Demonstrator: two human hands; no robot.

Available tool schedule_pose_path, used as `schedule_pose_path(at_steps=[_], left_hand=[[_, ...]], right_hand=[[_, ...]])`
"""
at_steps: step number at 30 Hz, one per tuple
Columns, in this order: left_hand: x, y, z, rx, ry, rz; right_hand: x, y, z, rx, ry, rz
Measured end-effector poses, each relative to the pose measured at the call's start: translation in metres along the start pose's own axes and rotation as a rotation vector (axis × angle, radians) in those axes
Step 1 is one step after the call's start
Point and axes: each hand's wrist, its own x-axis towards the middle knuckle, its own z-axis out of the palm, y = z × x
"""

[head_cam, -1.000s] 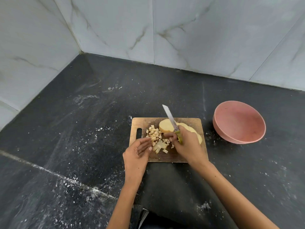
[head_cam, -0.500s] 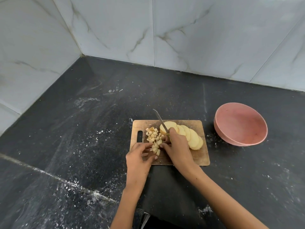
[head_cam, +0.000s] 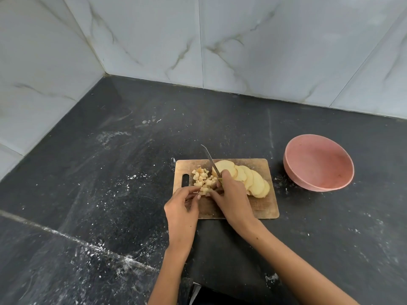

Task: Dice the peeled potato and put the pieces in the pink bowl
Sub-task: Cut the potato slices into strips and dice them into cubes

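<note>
Since a second ago the knife (head_cam: 210, 160) has tipped from lying broad and flat over the slices to standing more on edge, its tip swung out toward the far left of the board, and the two hands have drawn closer together over the little heap of cubes. The dark stone counter (head_cam: 110, 172) fills most of what I can see, dusted with pale streaks and specks, and the marbled wall tiles (head_cam: 242, 40) meet in a corner behind it. The pink bowl (head_cam: 318, 162) sits on the counter to the right of the board, well apart from both hands, with no pieces in it. The wooden cutting board (head_cam: 262, 205) lies in front of the person, its handle slot at the left end. On its right half a row of potato slices (head_cam: 253, 179) leans overlapping, one against the next. The right hand (head_cam: 233, 197) is curled round the knife's handle, blade pointing away and up-left, its fingertips reaching down toward the cubes. The left hand (head_cam: 181, 208) comes in from the near left with its fingers bent inward, the tips pinching at the near edge of the heap; just which piece they hold I cannot tell. The diced potato pieces (head_cam: 203, 180) lie piled on the board's left half, between the slot and the slices.
</note>
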Motion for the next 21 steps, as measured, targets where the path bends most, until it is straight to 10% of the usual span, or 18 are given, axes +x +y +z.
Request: schedule_pose_path(at_steps=[13,21], left_hand=[[-0.005,0.015,0.005,0.228,-0.034,0.183],[0.000,0.017,0.007,0.280,-0.008,0.181]], right_hand=[[-0.029,0.022,-0.038,-0.216,0.004,0.102],[-0.014,0.007,-0.025,0.059,-0.057,0.091]])
